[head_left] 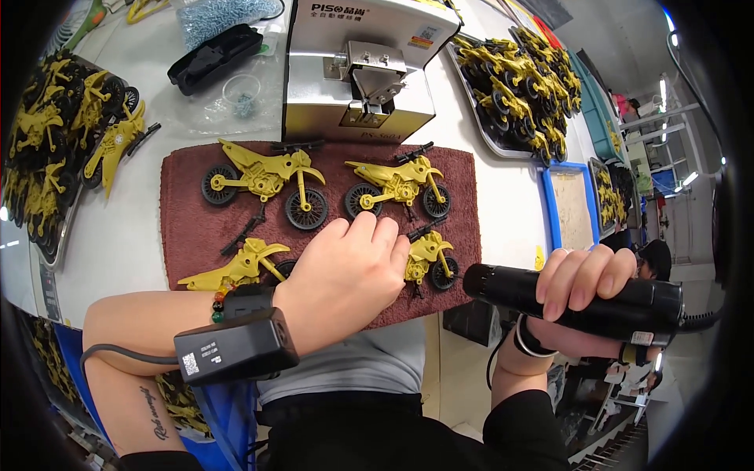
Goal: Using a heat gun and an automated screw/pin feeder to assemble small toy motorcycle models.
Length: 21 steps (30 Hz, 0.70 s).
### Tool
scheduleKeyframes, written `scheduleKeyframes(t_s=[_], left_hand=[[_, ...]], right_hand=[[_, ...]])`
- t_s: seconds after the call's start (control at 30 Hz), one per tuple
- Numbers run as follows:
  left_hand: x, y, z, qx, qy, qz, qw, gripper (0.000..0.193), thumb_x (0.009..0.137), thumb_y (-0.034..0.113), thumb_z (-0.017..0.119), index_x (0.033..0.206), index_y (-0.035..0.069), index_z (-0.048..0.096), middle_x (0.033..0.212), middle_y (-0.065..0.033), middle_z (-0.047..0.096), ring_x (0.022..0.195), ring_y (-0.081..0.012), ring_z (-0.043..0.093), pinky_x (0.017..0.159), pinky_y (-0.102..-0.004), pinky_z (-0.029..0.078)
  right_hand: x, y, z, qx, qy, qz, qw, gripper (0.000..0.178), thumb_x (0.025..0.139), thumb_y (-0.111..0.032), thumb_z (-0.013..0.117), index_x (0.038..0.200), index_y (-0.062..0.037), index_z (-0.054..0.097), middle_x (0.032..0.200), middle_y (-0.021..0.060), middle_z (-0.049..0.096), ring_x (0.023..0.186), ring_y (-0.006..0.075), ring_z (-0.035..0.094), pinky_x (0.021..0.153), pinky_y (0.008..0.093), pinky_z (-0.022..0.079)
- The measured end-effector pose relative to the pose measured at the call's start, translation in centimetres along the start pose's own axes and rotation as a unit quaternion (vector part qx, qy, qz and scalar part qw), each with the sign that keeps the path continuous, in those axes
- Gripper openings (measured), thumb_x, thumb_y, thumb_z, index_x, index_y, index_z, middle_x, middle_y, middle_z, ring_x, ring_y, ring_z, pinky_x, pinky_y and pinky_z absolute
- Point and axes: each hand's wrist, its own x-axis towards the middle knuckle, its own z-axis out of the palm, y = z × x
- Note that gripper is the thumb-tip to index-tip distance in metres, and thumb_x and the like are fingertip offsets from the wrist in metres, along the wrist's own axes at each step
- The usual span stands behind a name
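Black plastic is forming a box [236, 345] strapped to the left wrist, near the lower edge. Just beyond, the person's left hand [345, 267] is bending palm-down, its fingers bunching together over the rear of a yellow toy motorbike [426, 255]; the fingertips are hiding underneath, so whether they are pinching it cannot be told. The right hand [585, 281] is wrapping its fingers around a black electric screwdriver [613, 312], whose narrow end is pointing left, close to the toy's front wheel.

That motorbike is lying on its side at the lower right of a brown towel [330, 302]. It is looking light and stiff, probably plastic, with thin handlebars and fork that could snap; the chunky middle of the body is offering the safest hold, since the wheels might turn. The screwdriver is appearing heavier and smooth, suiting a full grip around its barrel.

Three more yellow motorbikes are sharing the towel: one at the lower left [239, 267], two along the far side [267, 174] [397, 182]. The towel is covering part of a white tabletop [510, 208].

Farther off, a boxy machine [314, 102] is standing behind the towel, piles of yellow-and-black motorbikes [47, 141] [514, 86] are flanking it, and a clear bag of screws [224, 22] is lying at the far left.
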Motion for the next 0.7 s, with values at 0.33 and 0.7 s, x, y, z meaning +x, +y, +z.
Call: scheduleKeyframes(t_s=[0.33,0.7], left_hand=[[0.1,-0.2,0.4,-0.008,0.008,-0.011,1.0,0.042,0.07,0.027,0.068,0.103,0.003,0.061,0.081,-0.0057,0.048,0.079,-0.0198,0.048,0.064,-0.0284,0.04],[-0.2,1.4,-1.9,0.108,-0.02,-0.012,0.994,0.047,0.07,0.036,0.064,0.098,-0.003,0.06,0.078,-0.0068,0.051,0.079,-0.0201,0.049,0.063,-0.0296,0.038]], right_hand=[[0.7,0.8,-0.3,-0.039,-0.105,0.013,0.994,0.056,0.072,-0.056,0.065,0.083,-0.0033,0.047,0.07,0.0104,0.055,0.049,0.0213,0.056,0.05,0.0319,0.048],[6.6,-4.1,0.6,-0.002,-0.048,-0.089,0.995,0.036,0.072,-0.034,0.064,0.086,-0.0095,0.041,0.078,0.0012,0.046,0.051,0.0124,0.046,0.056,0.0274,0.036]])
